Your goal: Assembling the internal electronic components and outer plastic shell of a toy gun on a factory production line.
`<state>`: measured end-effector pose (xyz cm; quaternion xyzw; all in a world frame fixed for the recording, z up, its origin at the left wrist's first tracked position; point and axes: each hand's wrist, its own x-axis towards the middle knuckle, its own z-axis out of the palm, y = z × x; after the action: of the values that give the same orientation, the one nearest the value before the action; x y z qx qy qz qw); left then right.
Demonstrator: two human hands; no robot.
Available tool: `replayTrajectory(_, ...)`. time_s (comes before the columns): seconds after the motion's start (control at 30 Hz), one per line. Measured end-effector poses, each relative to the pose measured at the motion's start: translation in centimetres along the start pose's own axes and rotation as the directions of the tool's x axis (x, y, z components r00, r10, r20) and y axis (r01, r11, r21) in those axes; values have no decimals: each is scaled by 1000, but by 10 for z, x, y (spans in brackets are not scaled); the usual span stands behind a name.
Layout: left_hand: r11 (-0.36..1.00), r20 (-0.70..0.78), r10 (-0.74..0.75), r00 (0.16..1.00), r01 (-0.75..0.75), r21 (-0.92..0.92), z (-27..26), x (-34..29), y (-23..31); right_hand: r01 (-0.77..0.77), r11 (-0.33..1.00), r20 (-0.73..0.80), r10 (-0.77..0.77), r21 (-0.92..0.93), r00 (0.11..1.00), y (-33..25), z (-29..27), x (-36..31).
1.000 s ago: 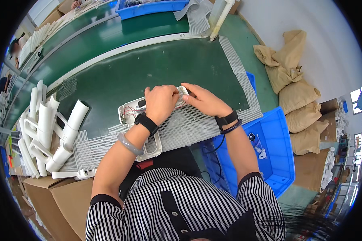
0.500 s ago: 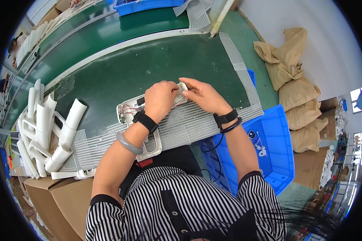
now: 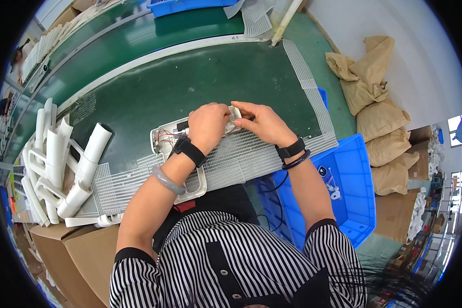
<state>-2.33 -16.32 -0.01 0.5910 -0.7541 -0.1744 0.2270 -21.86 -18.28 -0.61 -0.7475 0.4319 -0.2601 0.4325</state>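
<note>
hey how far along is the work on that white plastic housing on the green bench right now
Done: the open white plastic housing lies on the white mesh mat, red wiring showing inside it. In hand: the left hand and right hand meet over its far end, pinching a small pale part. Left: the housing has no cover on, and white plastic tubes lie stacked at the left, untouched.

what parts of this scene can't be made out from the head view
- Small part pinched between the hands: head view; the left hand and right hand cover most of it, so its shape is unclear.
- Open white plastic housing with red wires: the left wrist hides its middle.
- Blue plastic crate: the right forearm covers its near corner and contents.
- Stack of white plastic tubes: bent and blurred by the fisheye rim.
</note>
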Motion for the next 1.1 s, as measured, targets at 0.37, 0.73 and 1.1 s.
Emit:
replayTrajectory(0.37,988,15,61,998,-62,141,7,-5,-2,5,934,-111,-48,-358,993,-5,13,-16)
replayTrajectory(0.73,993,-191,121,974,-118,27,-70,-57,2,249,928,-58,-275,-276,960,-8,-12,-12)
replayTrajectory(1.1,927,-105,181,978,-134,350,-59,-102,-35,328,816,81,-331,-475,940,-20,11,-15)
